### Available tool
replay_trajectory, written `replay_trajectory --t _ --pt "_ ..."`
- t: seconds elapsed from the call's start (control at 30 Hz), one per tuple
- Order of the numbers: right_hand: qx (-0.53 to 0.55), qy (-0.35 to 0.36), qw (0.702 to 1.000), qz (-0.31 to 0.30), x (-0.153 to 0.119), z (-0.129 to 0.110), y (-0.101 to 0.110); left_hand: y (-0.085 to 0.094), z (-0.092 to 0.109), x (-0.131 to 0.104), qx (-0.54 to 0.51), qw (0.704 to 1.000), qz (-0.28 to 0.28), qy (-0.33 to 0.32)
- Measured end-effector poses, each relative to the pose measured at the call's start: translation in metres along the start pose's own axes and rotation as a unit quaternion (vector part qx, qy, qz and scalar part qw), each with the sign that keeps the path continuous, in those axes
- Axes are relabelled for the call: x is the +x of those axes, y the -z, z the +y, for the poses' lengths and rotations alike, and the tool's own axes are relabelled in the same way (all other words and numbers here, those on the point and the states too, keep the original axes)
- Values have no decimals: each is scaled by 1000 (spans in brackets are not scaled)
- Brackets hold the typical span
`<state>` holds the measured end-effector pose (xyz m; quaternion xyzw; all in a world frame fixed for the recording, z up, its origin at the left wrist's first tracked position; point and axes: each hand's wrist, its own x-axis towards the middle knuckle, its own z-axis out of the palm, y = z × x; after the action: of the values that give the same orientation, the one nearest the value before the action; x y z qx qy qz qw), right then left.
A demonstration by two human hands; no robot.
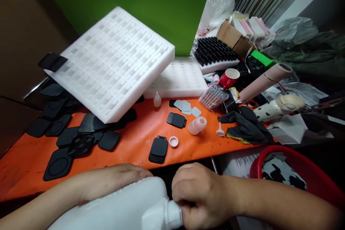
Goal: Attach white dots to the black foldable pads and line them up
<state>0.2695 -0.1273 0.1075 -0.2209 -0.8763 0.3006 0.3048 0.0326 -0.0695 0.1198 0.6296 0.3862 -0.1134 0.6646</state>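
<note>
nearest, a white jug (118, 208) lies with its threaded neck (174, 214) rightward. the left hand (118, 179) rests over it, fingers laid together. the right hand (199, 188) curls at the mouth; whether its fingers clamp a cap is hidden. likely step: working the mouth, which calls for a steady jug. farther, an open bottle (197, 125) on the bench (129, 160).

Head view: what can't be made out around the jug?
Jug, underside, head view: cut off by the bottom edge.
Jug mouth, head view: covered by the right hand.
Left hand, palm, head view: hidden behind the jug.
Jug contents, head view: hidden by its white wall.
</note>
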Motion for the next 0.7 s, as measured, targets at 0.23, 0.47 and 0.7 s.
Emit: replay_trajectory --t 0.23,0.47,0.7 --pt "5 -7 1000 4 3 1 3 1 0 0 -10 1000 -21 -8" --pt "-10 -16 1000 16 4 4 0 7 20 -13 3 999 -12 31" --pt "-8 -14 1000 7 4 4 1 1 -1 -5 -39 999 -1 -8"
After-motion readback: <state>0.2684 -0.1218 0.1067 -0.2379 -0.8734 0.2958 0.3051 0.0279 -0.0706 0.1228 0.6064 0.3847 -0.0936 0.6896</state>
